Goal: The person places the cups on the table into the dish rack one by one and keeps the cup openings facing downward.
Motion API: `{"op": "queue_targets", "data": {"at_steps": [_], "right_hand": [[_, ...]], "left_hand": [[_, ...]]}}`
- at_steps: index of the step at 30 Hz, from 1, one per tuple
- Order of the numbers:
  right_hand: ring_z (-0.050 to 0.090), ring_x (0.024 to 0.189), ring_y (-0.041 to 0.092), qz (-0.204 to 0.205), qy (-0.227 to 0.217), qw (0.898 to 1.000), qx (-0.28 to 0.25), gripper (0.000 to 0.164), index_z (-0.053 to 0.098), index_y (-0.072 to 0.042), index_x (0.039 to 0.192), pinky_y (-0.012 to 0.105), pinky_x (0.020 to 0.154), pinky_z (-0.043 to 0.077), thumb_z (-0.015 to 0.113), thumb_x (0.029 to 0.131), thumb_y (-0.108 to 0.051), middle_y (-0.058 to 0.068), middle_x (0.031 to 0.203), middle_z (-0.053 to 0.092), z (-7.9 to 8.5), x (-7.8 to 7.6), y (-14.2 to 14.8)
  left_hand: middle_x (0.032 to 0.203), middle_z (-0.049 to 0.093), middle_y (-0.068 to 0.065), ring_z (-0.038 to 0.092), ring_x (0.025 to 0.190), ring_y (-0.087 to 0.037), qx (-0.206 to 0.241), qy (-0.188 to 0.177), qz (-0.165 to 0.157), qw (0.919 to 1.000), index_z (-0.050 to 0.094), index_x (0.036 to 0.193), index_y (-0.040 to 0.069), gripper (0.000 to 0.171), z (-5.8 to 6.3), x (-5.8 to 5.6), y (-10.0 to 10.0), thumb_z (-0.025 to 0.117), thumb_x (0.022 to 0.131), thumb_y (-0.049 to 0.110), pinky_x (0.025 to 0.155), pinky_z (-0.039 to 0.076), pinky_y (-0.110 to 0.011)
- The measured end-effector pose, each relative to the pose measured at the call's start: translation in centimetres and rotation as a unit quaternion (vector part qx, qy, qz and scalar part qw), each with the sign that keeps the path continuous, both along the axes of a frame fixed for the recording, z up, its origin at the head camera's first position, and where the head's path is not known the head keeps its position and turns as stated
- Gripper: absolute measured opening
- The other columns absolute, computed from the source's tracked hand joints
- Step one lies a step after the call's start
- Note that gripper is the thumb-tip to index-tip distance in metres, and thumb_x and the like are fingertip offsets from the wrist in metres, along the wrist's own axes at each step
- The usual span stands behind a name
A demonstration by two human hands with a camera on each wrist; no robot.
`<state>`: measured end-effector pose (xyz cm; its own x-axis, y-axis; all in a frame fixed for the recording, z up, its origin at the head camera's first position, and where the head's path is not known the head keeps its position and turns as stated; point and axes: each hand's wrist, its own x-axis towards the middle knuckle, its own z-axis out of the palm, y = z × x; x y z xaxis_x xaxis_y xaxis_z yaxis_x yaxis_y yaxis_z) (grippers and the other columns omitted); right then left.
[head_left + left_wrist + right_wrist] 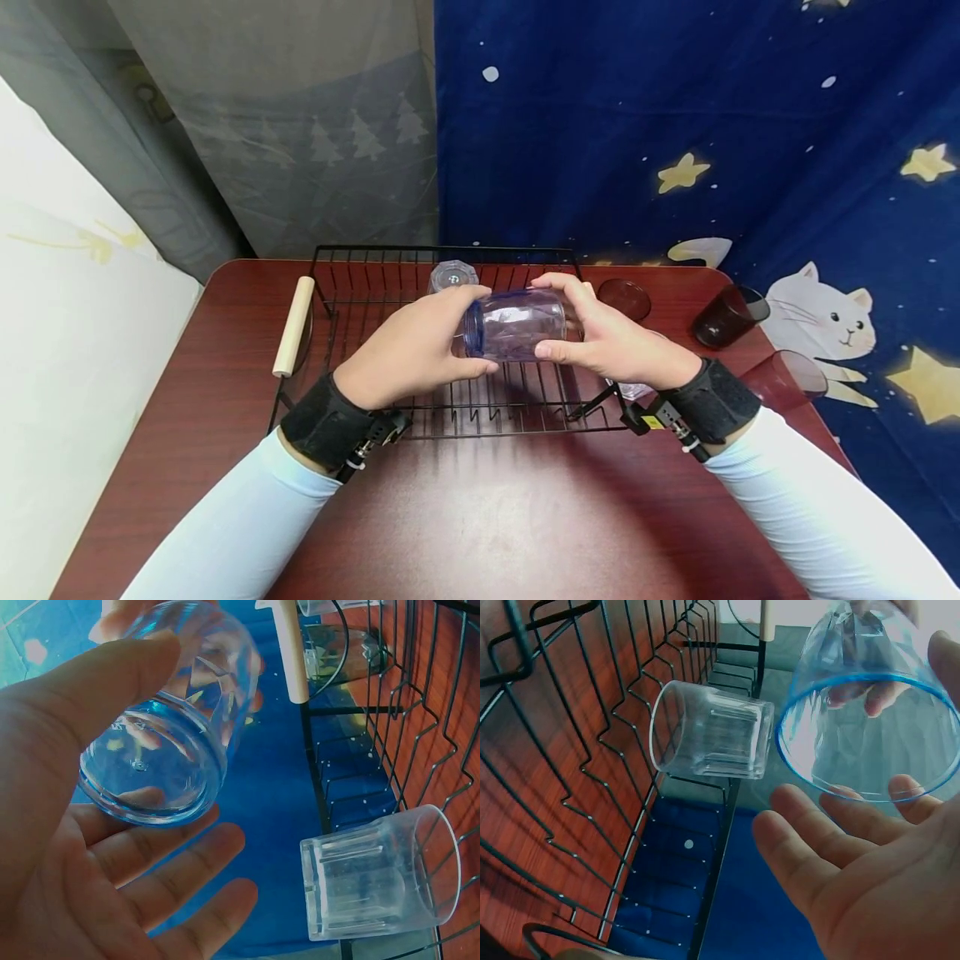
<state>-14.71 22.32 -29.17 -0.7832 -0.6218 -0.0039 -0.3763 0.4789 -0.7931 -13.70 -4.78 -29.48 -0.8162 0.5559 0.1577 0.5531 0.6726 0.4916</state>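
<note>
A clear bluish drinking glass (517,325) lies sideways in the air over the black wire dish rack (450,408), between both hands. The left hand (416,337) holds it at its thick base, thumb on one side and fingers on the other. At the open rim, the right hand (611,333) grips it between thumb and fingers. In the right wrist view, the glass's blue-edged mouth (795,754) faces the right palm. Another clear glass (360,881) stands upside down in the rack; its base (453,273) shows behind the left hand.
A pale wooden handle (294,327) is at the rack's left end. To the right stand a dark tumbler (723,318), a tinted glass (783,383) and a reddish round glass (624,300). Part of a clear glass (635,391) shows under the right wrist. Curtains hang behind the table (480,517).
</note>
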Motion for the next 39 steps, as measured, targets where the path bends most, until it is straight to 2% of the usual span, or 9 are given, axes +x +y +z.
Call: {"op": "queue_targets", "data": {"at_steps": [4, 7, 15, 21, 24, 28, 31, 36, 39], "right_hand": [[0.030, 0.122, 0.021, 0.004, 0.033, 0.998, 0.045, 0.071, 0.030, -0.018, 0.151, 0.044, 0.099, 0.044, 0.071, 0.094, -0.025, 0.008, 0.138, 0.050, -0.4, -0.1, 0.4], [0.030, 0.125, 0.021, 0.014, 0.042, 0.997, 0.059, 0.069, 0.030, -0.018, 0.152, 0.048, 0.102, 0.041, 0.069, 0.095, -0.028, 0.007, 0.137, 0.055, -0.8, -0.2, 0.5], [0.035, 0.140, 0.024, 0.019, 0.037, 0.996, 0.078, 0.071, 0.027, -0.012, 0.156, 0.052, 0.111, 0.034, 0.064, 0.098, -0.033, 0.010, 0.153, 0.042, -1.3, -0.4, 0.6], [0.043, 0.140, 0.030, -0.030, 0.060, 0.991, 0.113, 0.076, 0.031, -0.015, 0.156, 0.056, 0.108, 0.039, 0.069, 0.095, -0.038, 0.012, 0.152, 0.043, -1.1, -1.0, 1.6], [0.044, 0.139, 0.035, -0.065, 0.046, 0.992, 0.094, 0.072, 0.034, -0.016, 0.154, 0.058, 0.108, 0.040, 0.070, 0.095, -0.034, 0.013, 0.151, 0.042, -1.0, -1.4, 2.3], [0.047, 0.135, 0.038, -0.102, 0.055, 0.989, 0.097, 0.065, 0.036, -0.017, 0.153, 0.060, 0.107, 0.040, 0.065, 0.098, -0.035, 0.013, 0.153, 0.039, -0.6, -1.6, 3.4], [0.050, 0.130, 0.037, -0.112, 0.081, 0.985, 0.107, 0.060, 0.038, -0.013, 0.152, 0.059, 0.104, 0.042, 0.060, 0.101, -0.037, 0.015, 0.150, 0.040, -0.6, -1.6, 4.0], [0.050, 0.123, 0.031, -0.117, 0.111, 0.983, 0.091, 0.051, 0.042, -0.004, 0.147, 0.050, 0.102, 0.042, 0.051, 0.106, -0.031, 0.017, 0.145, 0.041, -1.0, -1.8, 4.7], [0.050, 0.125, 0.030, -0.127, 0.122, 0.981, 0.086, 0.049, 0.044, -0.004, 0.145, 0.048, 0.104, 0.042, 0.051, 0.106, -0.032, 0.015, 0.146, 0.041, -1.2, -1.8, 5.0]], "left_hand": [[0.129, 0.061, -0.001, 0.062, 0.107, -0.015, 0.013, 0.000, -0.006, 0.9999, 0.051, 0.140, 0.012, 0.080, 0.2, -0.1, 0.0, 0.085, 0.077, 0.047, 0.089, 0.054, -0.039], [0.126, 0.061, -0.001, 0.062, 0.105, -0.013, 0.022, 0.000, -0.008, 0.9997, 0.052, 0.138, 0.012, 0.078, 0.4, -0.2, 0.1, 0.084, 0.077, 0.049, 0.089, 0.054, -0.037], [0.125, 0.060, 0.000, 0.060, 0.104, -0.011, 0.031, 0.008, -0.012, 0.9994, 0.053, 0.138, 0.012, 0.076, 0.5, -0.6, 0.7, 0.082, 0.078, 0.049, 0.086, 0.054, -0.033], [0.127, 0.060, 0.000, 0.060, 0.106, -0.011, 0.012, 0.010, -0.011, 0.9998, 0.052, 0.138, 0.013, 0.076, 0.8, -1.5, 1.6, 0.081, 0.078, 0.049, 0.087, 0.054, -0.034], [0.130, 0.060, -0.001, 0.059, 0.111, -0.012, -0.003, 0.010, -0.008, 0.9999, 0.051, 0.140, 0.013, 0.078, 0.8, -2.0, 1.9, 0.080, 0.078, 0.050, 0.090, 0.053, -0.035], [0.130, 0.061, -0.002, 0.059, 0.112, -0.014, -0.021, 0.019, -0.006, 0.9996, 0.051, 0.141, 0.012, 0.080, 0.6, -2.7, 2.6, 0.080, 0.078, 0.051, 0.090, 0.053, -0.035], [0.128, 0.062, -0.004, 0.060, 0.111, -0.016, -0.033, 0.030, -0.003, 0.9990, 0.051, 0.141, 0.012, 0.080, 0.5, -3.1, 3.2, 0.080, 0.077, 0.051, 0.090, 0.052, -0.036], [0.129, 0.061, -0.005, 0.060, 0.113, -0.020, -0.066, 0.042, 0.009, 0.9969, 0.049, 0.144, 0.015, 0.080, 0.2, -3.8, 3.9, 0.080, 0.078, 0.050, 0.092, 0.051, -0.040], [0.131, 0.060, -0.005, 0.059, 0.116, -0.022, -0.083, 0.047, 0.015, 0.9953, 0.048, 0.145, 0.016, 0.081, 0.0, -4.3, 4.3, 0.079, 0.079, 0.050, 0.095, 0.050, -0.043]]}}
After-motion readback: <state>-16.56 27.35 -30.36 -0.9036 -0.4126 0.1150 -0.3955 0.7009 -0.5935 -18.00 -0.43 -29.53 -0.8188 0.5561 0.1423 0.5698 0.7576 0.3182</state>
